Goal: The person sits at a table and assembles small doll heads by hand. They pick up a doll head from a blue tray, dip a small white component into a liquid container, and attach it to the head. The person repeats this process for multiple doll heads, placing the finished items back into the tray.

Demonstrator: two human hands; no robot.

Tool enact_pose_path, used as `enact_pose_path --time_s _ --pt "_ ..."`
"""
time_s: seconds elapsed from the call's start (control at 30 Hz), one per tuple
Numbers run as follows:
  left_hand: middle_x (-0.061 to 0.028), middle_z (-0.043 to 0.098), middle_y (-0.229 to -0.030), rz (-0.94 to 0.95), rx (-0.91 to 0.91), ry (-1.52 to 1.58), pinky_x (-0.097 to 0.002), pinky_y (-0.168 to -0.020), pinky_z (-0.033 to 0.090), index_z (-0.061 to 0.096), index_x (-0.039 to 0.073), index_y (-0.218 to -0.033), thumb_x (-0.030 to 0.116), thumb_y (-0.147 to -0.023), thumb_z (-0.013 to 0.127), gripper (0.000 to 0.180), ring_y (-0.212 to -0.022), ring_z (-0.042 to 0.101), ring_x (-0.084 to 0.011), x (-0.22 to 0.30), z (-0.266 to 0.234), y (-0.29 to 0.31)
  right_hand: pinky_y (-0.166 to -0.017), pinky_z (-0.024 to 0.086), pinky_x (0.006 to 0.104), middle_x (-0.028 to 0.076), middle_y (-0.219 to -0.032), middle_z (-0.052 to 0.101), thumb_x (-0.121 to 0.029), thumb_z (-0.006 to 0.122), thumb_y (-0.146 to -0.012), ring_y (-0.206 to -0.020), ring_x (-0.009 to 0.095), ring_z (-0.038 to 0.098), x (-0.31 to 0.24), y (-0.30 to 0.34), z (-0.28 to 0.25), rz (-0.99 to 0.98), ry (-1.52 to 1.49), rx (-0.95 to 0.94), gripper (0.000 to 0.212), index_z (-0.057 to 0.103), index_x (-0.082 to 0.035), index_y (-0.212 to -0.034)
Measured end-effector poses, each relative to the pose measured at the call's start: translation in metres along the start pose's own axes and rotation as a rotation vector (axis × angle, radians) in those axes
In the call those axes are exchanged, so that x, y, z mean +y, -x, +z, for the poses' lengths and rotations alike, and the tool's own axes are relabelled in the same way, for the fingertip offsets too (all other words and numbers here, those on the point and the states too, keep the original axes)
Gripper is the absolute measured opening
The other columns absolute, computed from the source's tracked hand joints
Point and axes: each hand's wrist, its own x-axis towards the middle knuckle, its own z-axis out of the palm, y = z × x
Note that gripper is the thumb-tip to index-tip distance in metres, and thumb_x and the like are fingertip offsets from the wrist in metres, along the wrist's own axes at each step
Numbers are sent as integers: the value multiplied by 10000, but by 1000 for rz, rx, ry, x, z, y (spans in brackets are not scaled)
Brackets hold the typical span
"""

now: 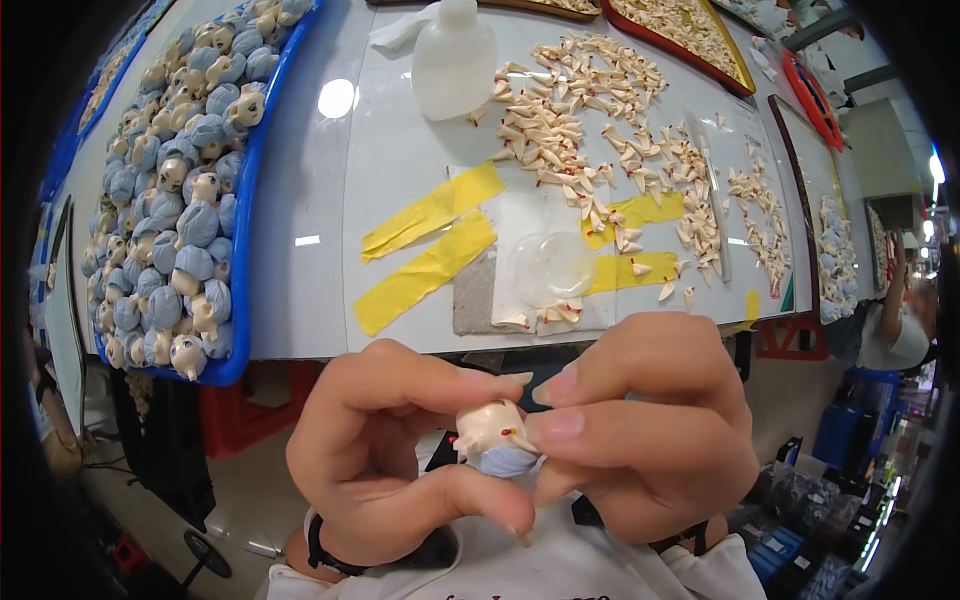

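Note:
My left hand [390, 450] is closed round a small doll head [490, 425], holding it between thumb and fingers just past the table's near edge. The head is cream-coloured with light blue hair and is tipped on its side. A pointed ear with a red tip juts out at its left. On its right side, a pointed ear piece [521, 438] with a red and yellow mark sits at the fingertips of my right hand [650, 430], which is pinched against it. Many similar loose ear pieces [545, 135] lie in piles on the white table [400, 140].
A blue tray [243, 300] full of blue-haired doll heads stands at the left. Yellow tape strips [430, 215], a clear round dish [563, 265] and a translucent bottle [455, 65] are on the table. A red-rimmed tray [690, 45] of small pieces stands farther back. Another person [900, 330] appears at right.

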Motion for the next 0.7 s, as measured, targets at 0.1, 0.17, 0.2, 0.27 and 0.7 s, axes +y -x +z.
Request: enact_pose_path --time_s 0.1,0.17,0.2,0.27,0.7 --pt "-123 575 -866 -128 85 116 -245 -694 480 429 17 -993 335 -630 796 606 -793 591 -152 7 7 -1 -541 388 248 60 -847 575 -105 796 -588 -700 151 537 -1 0 0 2 3 10 355 607 -122 -889" --pt "-137 586 -878 -133 80 159 -255 -712 482 423 21 -986 296 -661 790 562 -801 594 -162 6 9 -2 -541 390 247 63 -847 573 -106 794 -593 -694 151 536 0 3 -1 -17 10 10 336 605 -121 -870" --pt "-143 590 -885 -104 75 180 -260 -721 482 427 21 -982 269 -680 783 529 -802 595 -168 5 11 -3 -541 392 248 64 -852 571 -102 793 -593 -693 151 536 2 6 -1 -41 7 0 328 604 -122 -860" --pt "-192 581 -948 -24 -11 272 -302 -778 479 448 -6 -996 148 -704 748 446 -877 587 -222 -1 8 -4 -542 392 249 67 -860 568 -92 791 -587 -689 152 534 1 7 -2 -59 12 9 322 605 -124 -849" --pt "-191 502 -1027 47 -162 335 -367 -859 440 495 -29 -1007 -6 -697 660 352 -978 545 -280 -6 1 -9 -548 376 254 77 -837 556 -55 789 -554 -671 163 505 6 10 7 -78 122 146 355 614 -111 -859"
